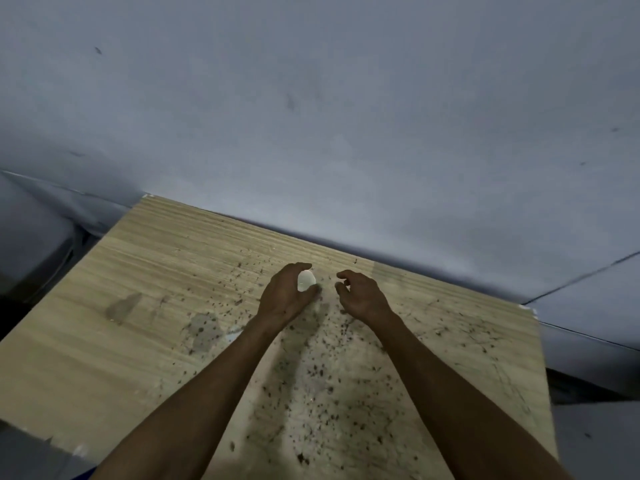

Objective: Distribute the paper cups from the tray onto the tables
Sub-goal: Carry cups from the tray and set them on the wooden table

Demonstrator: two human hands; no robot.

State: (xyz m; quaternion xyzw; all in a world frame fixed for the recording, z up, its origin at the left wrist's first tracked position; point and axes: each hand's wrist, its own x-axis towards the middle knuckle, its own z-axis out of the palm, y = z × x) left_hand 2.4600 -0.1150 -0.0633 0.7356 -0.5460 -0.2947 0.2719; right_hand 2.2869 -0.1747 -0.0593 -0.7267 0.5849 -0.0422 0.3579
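Note:
A small white paper cup (306, 280) sits in the grip of my left hand (285, 295), low over the far middle of a light wooden table (145, 285). Only part of the cup shows between thumb and fingers. Whether its base touches the tabletop I cannot tell. My right hand (363, 296) hovers just to the right of the cup, fingers curled and apart, holding nothing. No tray is in view.
The tabletop is speckled with dark crumbs and stains around and in front of my hands. A pale blue-grey wall (346, 116) stands right behind the table's far edge. Dark gaps drop off at the table's left and right sides.

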